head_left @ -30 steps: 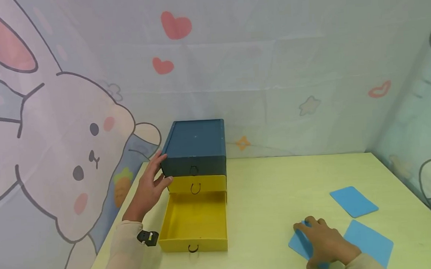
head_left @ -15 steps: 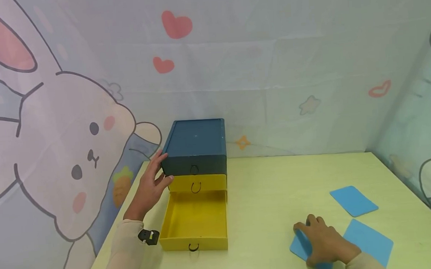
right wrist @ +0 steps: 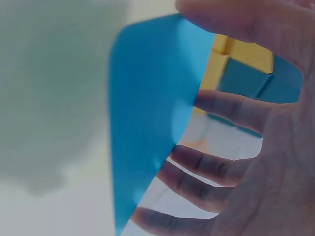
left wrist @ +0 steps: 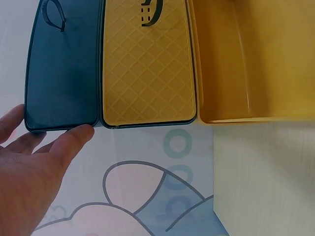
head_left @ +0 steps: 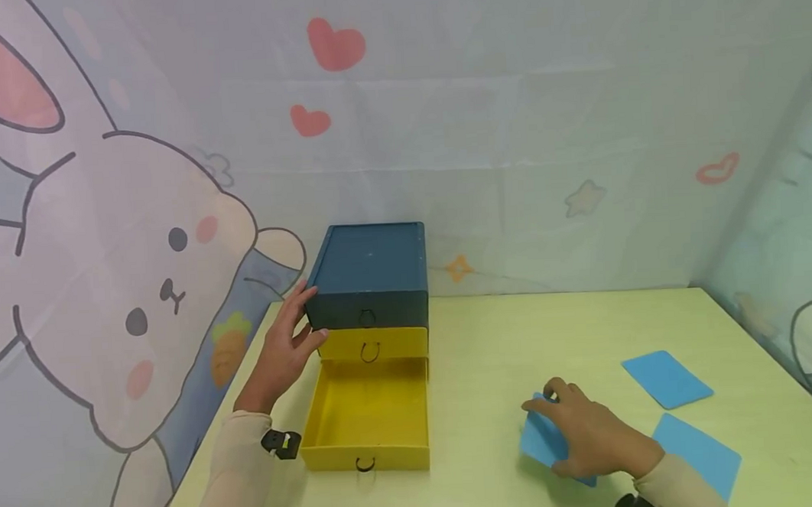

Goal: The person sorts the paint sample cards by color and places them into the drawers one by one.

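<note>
My right hand [head_left: 597, 431] holds a blue rounded-corner card [head_left: 543, 439] by its edges, thumb on one side and fingers on the other. The right wrist view shows the card [right wrist: 147, 98] tilted, fingertips along its edge. My left hand [head_left: 277, 367] rests against the left side of a dark blue drawer cabinet [head_left: 372, 259], the thumb near the front corner. In the left wrist view its fingers [left wrist: 74, 140] touch the cabinet's edge. Below the dark top drawer [head_left: 336, 312] is a closed yellow drawer [head_left: 397, 341]. The lowest yellow drawer [head_left: 334, 459] is pulled out with nothing inside.
Two more blue cards lie at the right: a farther card [head_left: 667, 379] and a nearer card [head_left: 699, 452], partly behind my right forearm. The pale yellow-green table [head_left: 507, 340] meets a printed cloth backdrop [head_left: 496, 126] behind and at both sides.
The right hand has lifted the blue card off the table and moved it left and a little farther away. The left hand and the drawers stay as they were.
</note>
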A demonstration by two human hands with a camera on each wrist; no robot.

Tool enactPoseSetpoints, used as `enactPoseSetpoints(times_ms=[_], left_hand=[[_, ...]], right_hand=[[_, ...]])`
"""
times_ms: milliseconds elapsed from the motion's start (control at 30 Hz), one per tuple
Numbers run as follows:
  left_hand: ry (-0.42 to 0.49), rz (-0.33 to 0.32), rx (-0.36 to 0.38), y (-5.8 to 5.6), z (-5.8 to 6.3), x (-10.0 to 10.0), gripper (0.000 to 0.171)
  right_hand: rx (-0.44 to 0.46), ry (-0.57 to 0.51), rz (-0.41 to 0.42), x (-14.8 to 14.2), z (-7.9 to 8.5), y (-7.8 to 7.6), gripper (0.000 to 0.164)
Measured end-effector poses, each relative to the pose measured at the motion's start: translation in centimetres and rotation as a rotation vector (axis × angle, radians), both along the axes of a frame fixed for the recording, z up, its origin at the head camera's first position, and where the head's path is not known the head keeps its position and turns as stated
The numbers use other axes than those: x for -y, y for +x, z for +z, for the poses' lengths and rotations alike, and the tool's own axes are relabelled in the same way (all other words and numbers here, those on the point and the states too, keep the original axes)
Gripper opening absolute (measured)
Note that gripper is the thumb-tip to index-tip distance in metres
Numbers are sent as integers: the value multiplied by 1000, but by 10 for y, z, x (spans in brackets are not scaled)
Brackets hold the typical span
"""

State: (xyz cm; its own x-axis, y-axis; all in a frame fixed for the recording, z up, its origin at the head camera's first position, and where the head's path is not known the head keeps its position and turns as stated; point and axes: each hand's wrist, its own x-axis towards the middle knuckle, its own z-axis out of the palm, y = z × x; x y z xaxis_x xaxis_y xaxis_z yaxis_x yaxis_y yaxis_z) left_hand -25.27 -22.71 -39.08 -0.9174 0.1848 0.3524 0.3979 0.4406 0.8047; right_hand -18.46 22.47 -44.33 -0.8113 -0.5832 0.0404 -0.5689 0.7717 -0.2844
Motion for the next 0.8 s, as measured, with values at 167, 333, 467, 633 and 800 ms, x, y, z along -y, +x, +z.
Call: enactPoseSetpoints(times_ms=[167,333,467,633,800], left_hand=[[-3,-2,4,-1,0,0,65],[2,-6,6,0,1,1,66],[17,-8,1,0,2,1,66],[14,-12,11,2,0,0,65],[1,2,3,4,2,-1,65]], right_hand=[[-109,-14,56,31,24,-8,76],[-116,-44,109,69,42,-19,76],[-91,-38,142,106,46,-30,76],[-81,22,189,150,44,-37,75],[-115,104,215,181,44,-40,73]])
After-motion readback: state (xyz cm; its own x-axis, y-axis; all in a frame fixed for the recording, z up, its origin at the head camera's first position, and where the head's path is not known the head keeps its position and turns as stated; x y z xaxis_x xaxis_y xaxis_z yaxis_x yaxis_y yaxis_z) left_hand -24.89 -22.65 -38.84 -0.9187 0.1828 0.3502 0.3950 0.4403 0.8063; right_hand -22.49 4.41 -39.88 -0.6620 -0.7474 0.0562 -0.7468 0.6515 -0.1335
